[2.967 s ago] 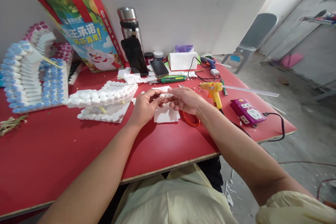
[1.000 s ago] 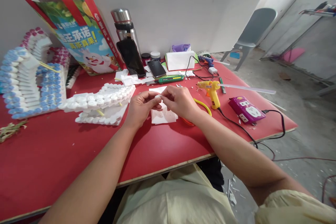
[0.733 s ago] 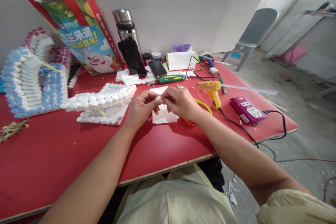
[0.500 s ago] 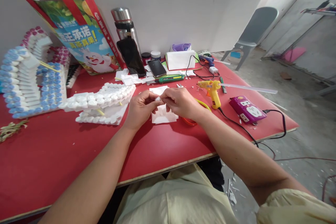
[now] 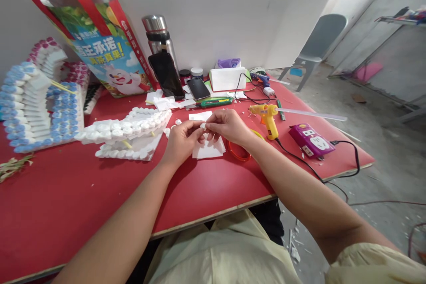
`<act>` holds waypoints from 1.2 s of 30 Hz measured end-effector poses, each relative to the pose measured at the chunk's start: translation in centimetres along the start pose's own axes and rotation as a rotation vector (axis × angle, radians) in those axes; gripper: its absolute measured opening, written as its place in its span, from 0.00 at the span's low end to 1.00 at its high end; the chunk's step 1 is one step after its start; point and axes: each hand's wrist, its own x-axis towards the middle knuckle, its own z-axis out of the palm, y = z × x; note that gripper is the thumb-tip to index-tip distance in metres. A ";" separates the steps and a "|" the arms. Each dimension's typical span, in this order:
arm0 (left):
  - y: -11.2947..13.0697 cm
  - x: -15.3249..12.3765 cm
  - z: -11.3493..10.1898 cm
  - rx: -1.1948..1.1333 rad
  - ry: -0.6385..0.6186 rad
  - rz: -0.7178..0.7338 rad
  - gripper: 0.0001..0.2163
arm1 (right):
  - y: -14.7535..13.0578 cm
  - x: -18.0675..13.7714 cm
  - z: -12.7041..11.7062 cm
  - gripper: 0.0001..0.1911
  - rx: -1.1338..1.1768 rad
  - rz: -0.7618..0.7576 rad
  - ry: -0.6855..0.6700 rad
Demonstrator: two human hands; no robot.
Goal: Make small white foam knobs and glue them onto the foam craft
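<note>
Between the fingertips of both hands is a small white piece of crumpled paper point(image 5: 203, 127). My left hand point(image 5: 181, 140) pinches it from the left with thumb and forefinger. From the right, my right hand point(image 5: 228, 126) closes its fingers on the same piece, partly hiding it. Flat white paper sheets point(image 5: 209, 151) lie on the table below. A few small white paper pieces point(image 5: 167, 132) rest just left of my left hand. Farther left stands a white model point(image 5: 123, 131) covered in rounded white pieces, with yellow sticks between its layers.
On the red table point(image 5: 100, 217), a yellow glue gun point(image 5: 269, 120) and a purple power socket point(image 5: 311, 140) with cords lie right. Behind are a green cutter point(image 5: 216, 102), phones, a steel flask point(image 5: 155, 24) and a printed bag point(image 5: 106, 53). A blue-and-white model point(image 5: 23, 111) stands left.
Both hands have shifted slightly, and the white piece between them appears turned. Small white pieces beside my left hand now show. The view has tilted a little.
</note>
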 end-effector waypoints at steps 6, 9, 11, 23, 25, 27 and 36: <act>0.0 0.2 0.1 -0.181 0.044 -0.068 0.14 | -0.7 -0.2 0.3 0.20 0.117 0.028 -0.007; 0.0 0.1 0.2 -0.177 0.064 -0.061 0.13 | -0.6 -0.3 0.5 0.21 0.135 0.024 -0.018; 0.1 0.1 0.3 -0.166 0.081 -0.050 0.14 | -0.5 -0.4 0.7 0.21 0.145 0.006 -0.009; 0.2 0.2 1.0 -0.195 0.160 -0.069 0.15 | 0.4 -0.2 1.8 0.12 0.062 -0.030 0.104; 0.1 0.2 0.8 -0.210 0.120 -0.076 0.15 | 0.4 0.0 1.5 0.13 0.127 -0.004 0.070; 0.1 0.3 0.6 -0.225 0.091 -0.080 0.15 | 0.2 0.0 1.2 0.15 0.169 0.013 0.046; 0.5 0.1 0.5 -0.293 0.121 -0.131 0.12 | -0.1 -0.2 1.3 0.12 0.151 -0.038 0.076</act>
